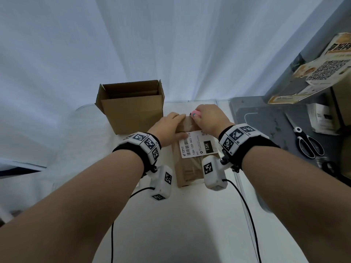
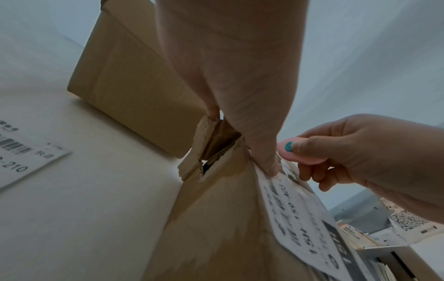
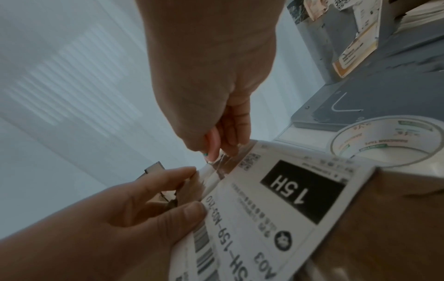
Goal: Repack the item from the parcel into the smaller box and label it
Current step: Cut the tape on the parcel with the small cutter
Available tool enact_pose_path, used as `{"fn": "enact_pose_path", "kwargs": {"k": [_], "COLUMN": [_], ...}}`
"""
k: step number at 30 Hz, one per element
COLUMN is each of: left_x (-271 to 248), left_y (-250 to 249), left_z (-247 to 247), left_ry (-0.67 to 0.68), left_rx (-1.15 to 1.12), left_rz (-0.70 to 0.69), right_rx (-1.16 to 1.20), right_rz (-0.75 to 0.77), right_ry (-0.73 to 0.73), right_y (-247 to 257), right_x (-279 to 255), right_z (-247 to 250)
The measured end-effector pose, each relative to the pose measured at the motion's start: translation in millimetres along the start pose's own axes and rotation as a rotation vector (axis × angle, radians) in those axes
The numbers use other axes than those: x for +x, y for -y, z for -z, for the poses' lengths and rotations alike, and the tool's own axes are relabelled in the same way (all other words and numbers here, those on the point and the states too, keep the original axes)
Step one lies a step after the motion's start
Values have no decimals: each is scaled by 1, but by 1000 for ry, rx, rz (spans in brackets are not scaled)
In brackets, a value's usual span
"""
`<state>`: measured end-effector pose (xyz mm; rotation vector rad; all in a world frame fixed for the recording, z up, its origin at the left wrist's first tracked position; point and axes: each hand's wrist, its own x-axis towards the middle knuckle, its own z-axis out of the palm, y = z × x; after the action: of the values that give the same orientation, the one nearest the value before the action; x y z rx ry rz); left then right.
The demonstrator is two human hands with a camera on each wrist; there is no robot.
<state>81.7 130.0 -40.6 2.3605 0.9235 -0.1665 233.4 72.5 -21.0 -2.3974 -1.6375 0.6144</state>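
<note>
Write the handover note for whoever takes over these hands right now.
Left hand: flat, fingers straight, pressing the brown parcel down on the white table.
Right hand: gripping a small pink cutter at the parcel's far, taped end.
Open cardboard box: upright behind the parcel, flaps up; nothing visible inside.
Loose label: lying on the table beside the parcel.
Tape roll and scissors: to the right.
Done: far end torn partly open.
Left: finish opening, take the item out, put it in the box, close it, label it.
</note>
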Motion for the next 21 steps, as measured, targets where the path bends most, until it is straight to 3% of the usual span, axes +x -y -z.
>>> {"fn": "enact_pose_path", "kwargs": {"k": [21], "left_x": [-6], "left_y": [-7], "left_z": [-2], "left_ry": [-11], "left_rx": [53], "left_rz": [33], "right_rx": [-103], "right_rz": [8], "right_ry": [31], "right_y": [1], "right_x": [-19], "right_z": [-5]}}
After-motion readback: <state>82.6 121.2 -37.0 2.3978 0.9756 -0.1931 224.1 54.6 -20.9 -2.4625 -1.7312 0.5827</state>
